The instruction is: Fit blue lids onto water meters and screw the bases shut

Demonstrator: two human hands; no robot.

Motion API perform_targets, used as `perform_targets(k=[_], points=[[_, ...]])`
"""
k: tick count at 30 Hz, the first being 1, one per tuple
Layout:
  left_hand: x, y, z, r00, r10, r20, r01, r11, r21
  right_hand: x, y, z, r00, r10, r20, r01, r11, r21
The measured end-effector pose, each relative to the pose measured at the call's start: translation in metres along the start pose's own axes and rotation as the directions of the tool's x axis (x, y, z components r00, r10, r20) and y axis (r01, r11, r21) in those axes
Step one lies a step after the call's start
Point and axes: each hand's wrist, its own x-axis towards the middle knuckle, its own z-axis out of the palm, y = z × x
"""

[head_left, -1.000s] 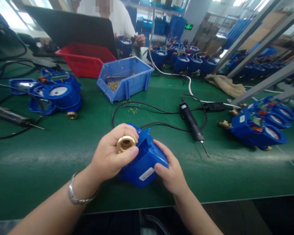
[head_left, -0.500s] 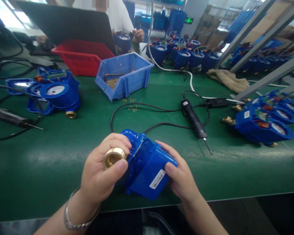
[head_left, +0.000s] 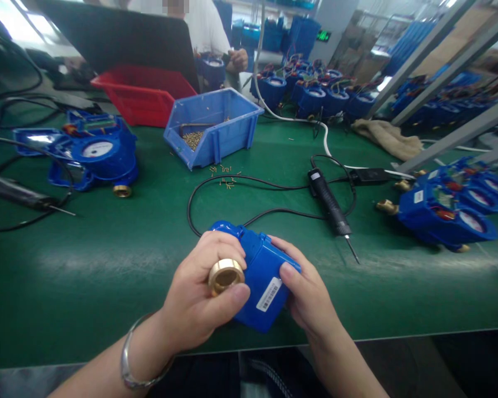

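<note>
1. Both hands grasp the blue water meter (head_left: 259, 282) above the near edge of the green bench (head_left: 87, 265): the left hand (head_left: 199, 301) wraps its brass coupling (head_left: 226, 275), and the right hand (head_left: 307, 298) clasps the labelled end.
2. The step looks like turning and checking the housing.
3. The electric screwdriver (head_left: 330, 204) lies near, right of the meter; taking it would call for freeing the right hand.

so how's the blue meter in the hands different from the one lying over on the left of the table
The held meter is turned so its closed back and barcode label face the camera; the left meter lies dial-up, white face showing. The held meter is gripped by the left hand and right hand; the left meter rests untouched on the green table, its casing open. Both are blue with brass fittings.
</note>
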Motion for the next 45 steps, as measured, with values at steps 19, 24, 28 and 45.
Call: perform_targets(k=[19,24,28,45], points=[[-0.032,-0.017,0.021,0.922,0.298,-0.247,-0.301,0.953,0.026,-0.001,-0.020,-0.052,0.984,0.144,0.107,-0.108,0.952,-0.287],[-0.064,-0.039,0.010,0.906,0.395,-0.155,-0.334,0.889,0.311,-0.010,-0.007,-0.055,0.991,0.126,0.045,-0.120,0.987,-0.109],[-0.080,-0.039,0.009,0.846,0.534,0.011,-0.473,0.740,0.479,-0.015,-0.007,-0.052,0.996,0.087,0.007,-0.087,0.995,-0.058],[-0.066,-0.029,-0.016,0.698,0.687,0.204,-0.674,0.531,0.514,-0.010,-0.005,-0.015,0.978,0.033,0.204,-0.046,0.997,0.059]])
